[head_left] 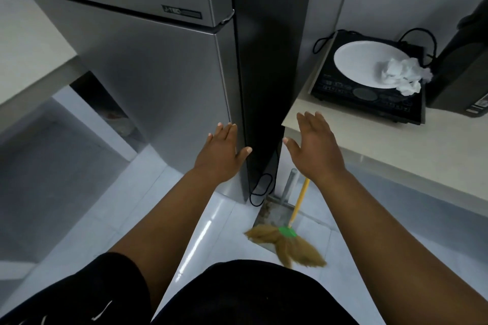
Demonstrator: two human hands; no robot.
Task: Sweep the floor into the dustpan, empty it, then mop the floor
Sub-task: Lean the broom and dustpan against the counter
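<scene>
Empty, straight-fingered left hand (221,152) and right hand (315,146) above straw broom (289,241), yellow-handled, green-collared, across dustpan (280,212) at edge of floor (132,206).

head, wide-angle | we look forward and steeply down | facing fridge (158,74) corner, floor (79,219) below | our left hand (221,152) and right hand (315,146) near the lens

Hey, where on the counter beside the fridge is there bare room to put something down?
Bare counter runs in front of the induction cooker, right of the right hand. Behind, the plate, tissue and black appliance crowd it.
</scene>
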